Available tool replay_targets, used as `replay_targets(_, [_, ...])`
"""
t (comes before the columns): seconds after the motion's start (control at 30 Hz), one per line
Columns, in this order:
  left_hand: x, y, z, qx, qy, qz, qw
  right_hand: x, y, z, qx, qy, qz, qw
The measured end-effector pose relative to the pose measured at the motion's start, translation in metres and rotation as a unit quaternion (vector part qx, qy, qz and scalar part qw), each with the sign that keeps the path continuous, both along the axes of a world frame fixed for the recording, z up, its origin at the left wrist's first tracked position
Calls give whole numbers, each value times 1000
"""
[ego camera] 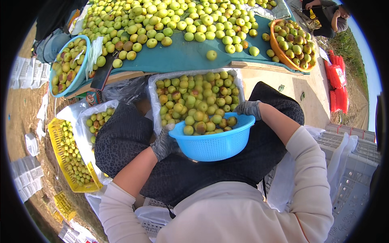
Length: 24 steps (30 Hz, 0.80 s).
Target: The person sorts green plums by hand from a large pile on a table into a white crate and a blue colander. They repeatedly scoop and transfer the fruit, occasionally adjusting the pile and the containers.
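Both gloved hands hold a blue perforated plastic basin (212, 147) over my lap by opposite sides of its rim. My left hand (165, 142), in a grey knit glove, grips the left side. On the right side is my right hand (249, 110), gloved alike. The basin tilts away from me, and green-and-brown jujubes (209, 126) lie at its far side. Several blurred fruits span its far rim and the crate beyond, apparently tumbling over. That crate (155, 113), lined with white plastic, stands between my knees and holds many jujubes.
Ahead, loose jujubes heap on a green-clothed table (185, 53) with a wooden edge (261, 67). An orange basin (275, 41) and a light-blue basin (86, 57) of fruit flank it. A phone (102, 73) lies at the edge. A yellow crate (56, 145) stands left; a person (326, 16) sits far right.
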<state>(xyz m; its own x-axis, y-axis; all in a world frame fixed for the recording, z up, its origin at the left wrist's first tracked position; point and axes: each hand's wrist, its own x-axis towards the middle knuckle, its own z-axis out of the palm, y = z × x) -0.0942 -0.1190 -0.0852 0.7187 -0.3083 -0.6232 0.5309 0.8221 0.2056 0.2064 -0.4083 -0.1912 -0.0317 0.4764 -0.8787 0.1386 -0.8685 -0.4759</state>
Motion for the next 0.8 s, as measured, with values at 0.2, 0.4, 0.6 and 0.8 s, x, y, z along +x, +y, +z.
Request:
replay_targets(0.2, [3, -1, 7, 46, -73, 19, 996, -1, 18, 31, -4, -68, 77, 995])
replay_targets(0.4, [3, -3, 3, 30, -48, 8, 998, 8, 43, 72, 11, -112, 190, 975])
replay_targets(0.6, [0, -15, -7, 25, -5, -65, 998, 30, 41, 78, -91, -132, 238, 958])
replay_targets(0.8, [9, -33, -13, 8, 25, -53, 998, 42, 26, 76, -130, -150, 183, 963])
